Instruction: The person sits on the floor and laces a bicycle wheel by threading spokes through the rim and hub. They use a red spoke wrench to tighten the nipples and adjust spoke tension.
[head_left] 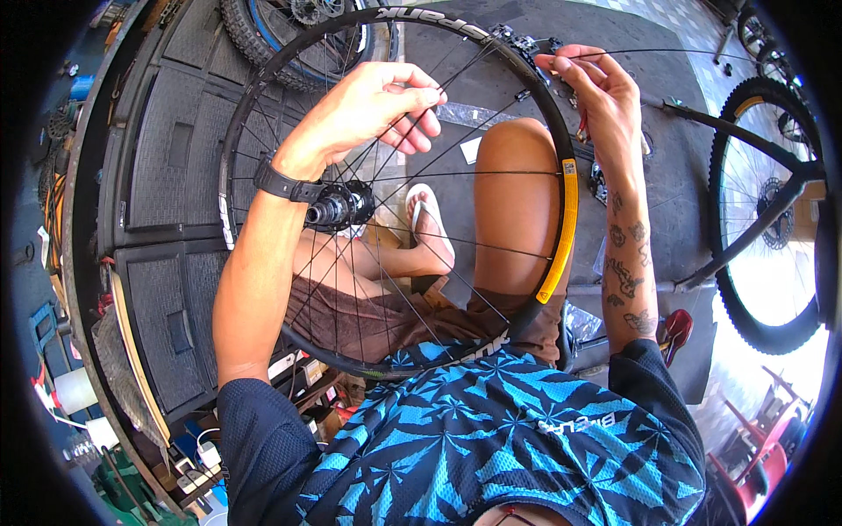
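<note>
A black bicycle wheel (pixel 561 263) stands across my lap, with a yellow sticker on its rim and dark spokes running to a black hub (pixel 355 203). My left hand (pixel 377 110) reaches over the upper spokes, thumb and forefinger pinched on a spoke (pixel 465 72) where several cross. Just outside the rim, at the upper right, my right hand (pixel 601 88) is raised. Between its thumb and fingertips is a thin black spoke (pixel 675 51), which points off to the right. The spoke's near end is hard to make out against the fingers.
Black textured cases (pixel 167 158) line the left side. Behind the wheel lies another tyre (pixel 254 44). Small metal parts (pixel 526 44) rest on the dark mat (pixel 667 105). A bicycle frame (pixel 745 237) with a knobby tyre (pixel 732 298) stands at right, and a red chair (pixel 767 465) below it.
</note>
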### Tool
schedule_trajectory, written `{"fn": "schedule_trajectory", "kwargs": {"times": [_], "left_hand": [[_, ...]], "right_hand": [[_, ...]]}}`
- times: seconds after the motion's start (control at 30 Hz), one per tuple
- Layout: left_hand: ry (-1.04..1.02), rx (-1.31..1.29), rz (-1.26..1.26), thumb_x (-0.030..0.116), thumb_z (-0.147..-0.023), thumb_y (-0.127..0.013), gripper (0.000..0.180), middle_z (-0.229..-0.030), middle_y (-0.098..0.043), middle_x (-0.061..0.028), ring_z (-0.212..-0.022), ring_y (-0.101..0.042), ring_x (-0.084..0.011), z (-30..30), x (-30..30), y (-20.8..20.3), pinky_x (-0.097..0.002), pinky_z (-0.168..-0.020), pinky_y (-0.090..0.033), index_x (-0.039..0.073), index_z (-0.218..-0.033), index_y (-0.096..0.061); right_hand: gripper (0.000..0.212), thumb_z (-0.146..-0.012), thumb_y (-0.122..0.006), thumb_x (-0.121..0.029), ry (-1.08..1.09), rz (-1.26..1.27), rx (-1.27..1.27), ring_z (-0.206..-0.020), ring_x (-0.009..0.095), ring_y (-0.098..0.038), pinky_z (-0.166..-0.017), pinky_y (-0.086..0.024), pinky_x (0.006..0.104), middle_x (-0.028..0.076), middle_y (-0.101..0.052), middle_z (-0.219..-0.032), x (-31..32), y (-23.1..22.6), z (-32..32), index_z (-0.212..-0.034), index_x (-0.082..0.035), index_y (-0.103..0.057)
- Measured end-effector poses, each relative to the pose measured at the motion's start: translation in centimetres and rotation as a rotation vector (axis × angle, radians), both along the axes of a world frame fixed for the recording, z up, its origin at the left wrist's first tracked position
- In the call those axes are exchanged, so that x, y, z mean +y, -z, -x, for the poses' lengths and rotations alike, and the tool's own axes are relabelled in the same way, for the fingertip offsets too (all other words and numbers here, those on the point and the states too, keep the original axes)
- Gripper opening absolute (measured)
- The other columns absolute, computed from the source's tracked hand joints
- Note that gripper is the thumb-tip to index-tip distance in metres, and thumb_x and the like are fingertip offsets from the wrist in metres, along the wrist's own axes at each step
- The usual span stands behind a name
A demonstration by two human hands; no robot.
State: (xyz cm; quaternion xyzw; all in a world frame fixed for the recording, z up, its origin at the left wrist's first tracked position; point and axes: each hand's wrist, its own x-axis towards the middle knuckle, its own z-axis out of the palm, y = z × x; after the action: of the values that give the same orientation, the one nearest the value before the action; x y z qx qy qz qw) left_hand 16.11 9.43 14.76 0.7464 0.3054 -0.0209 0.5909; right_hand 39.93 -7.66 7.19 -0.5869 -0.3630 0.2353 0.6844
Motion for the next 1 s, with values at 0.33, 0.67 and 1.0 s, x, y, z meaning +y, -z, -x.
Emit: {"fn": "schedule_trajectory", "kwargs": {"times": [0.33,0.67,1.0], "left_hand": [[-0.004,-0.006,0.076,0.033,-0.105,-0.066,0.035,-0.092,-0.073,-0.0059,-0.076,-0.073,-0.0152,0.5,1.0,1.0,-0.0302,-0.071,-0.062,0.002,-0.121,-0.067],[-0.122,-0.109,0.0,0.027,-0.109,-0.058,0.031,-0.092,-0.073,-0.0109,-0.069,-0.073,-0.0158,0.8,0.6,1.6,-0.0268,-0.061,-0.06,0.008,-0.132,-0.061],[0.005,-0.125,-0.082,0.033,-0.109,-0.061,0.035,-0.075,-0.064,0.0005,-0.058,-0.061,-0.0067,0.1,1.0,2.2,-0.0227,-0.052,-0.051,0.002,-0.123,-0.071]], "right_hand": [[0.021,-0.103,-0.07,-0.019,-0.039,-0.02,-0.026,-0.103,0.015,-0.069,-0.091,-0.054,0.0257,0.014,-0.08,-0.111,1.9,0.9,-1.3,-0.115,-0.002,-0.07],[0.021,-0.102,-0.071,-0.019,-0.072,-0.038,0.001,-0.094,0.01,-0.066,-0.086,-0.05,0.0234,0.011,-0.079,-0.111,2.2,1.7,-1.1,-0.116,-0.002,-0.071],[0.021,-0.101,-0.072,-0.021,-0.022,0.007,-0.092,-0.094,0.008,-0.07,-0.075,-0.052,0.0193,0.009,-0.079,-0.112,3.8,2.4,-1.9,-0.115,-0.004,-0.072]]}}
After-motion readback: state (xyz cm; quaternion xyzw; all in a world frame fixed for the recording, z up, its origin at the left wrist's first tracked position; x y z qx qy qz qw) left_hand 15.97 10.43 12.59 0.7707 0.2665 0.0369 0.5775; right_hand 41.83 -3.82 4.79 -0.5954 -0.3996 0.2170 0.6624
